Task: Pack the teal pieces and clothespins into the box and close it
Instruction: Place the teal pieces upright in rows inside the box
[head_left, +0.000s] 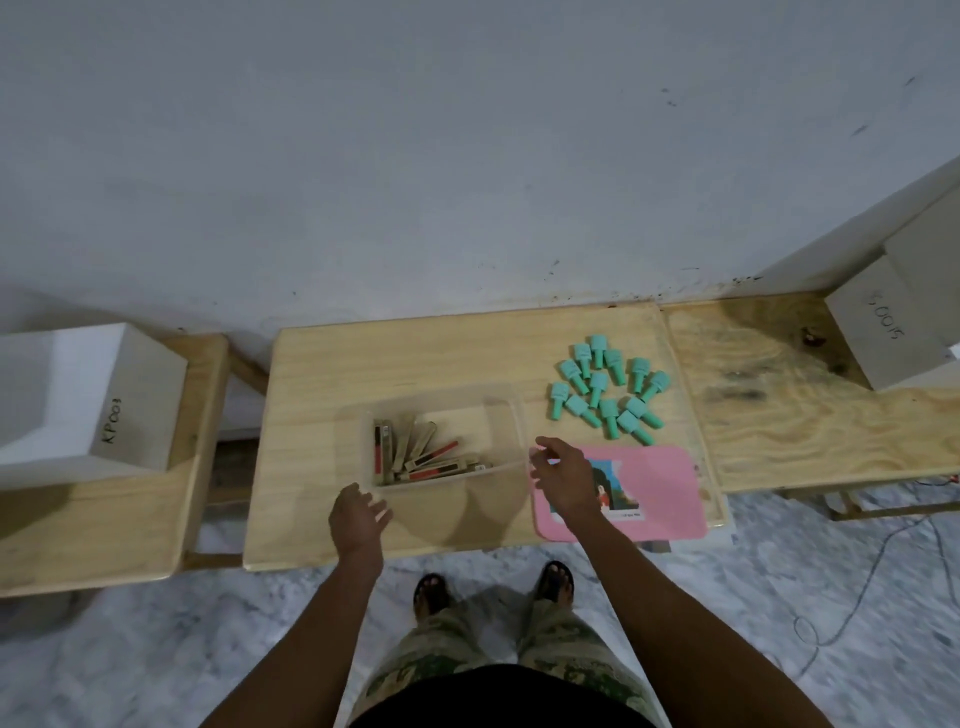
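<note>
A white carton (104, 410) sits on a bench at the far left. On the wooden table (322, 374) in the middle, the left hand (358, 517) hovers just beside the near left corner of the clear box (441, 404), its fingers loose and spread, holding nothing. The clothespins (415, 452) lie in a heap inside the left half of the box. The right hand (563, 478) is at the box's near right corner with its fingers bent. It is too blurred to tell whether it grips the rim. Under that hand a pink lid (660, 493) lies flat on the table. The teal pieces (605, 395) lie in a cluster on the table, beyond the lid and right of the box. Another white carton (883, 332) stands at the far right.
</note>
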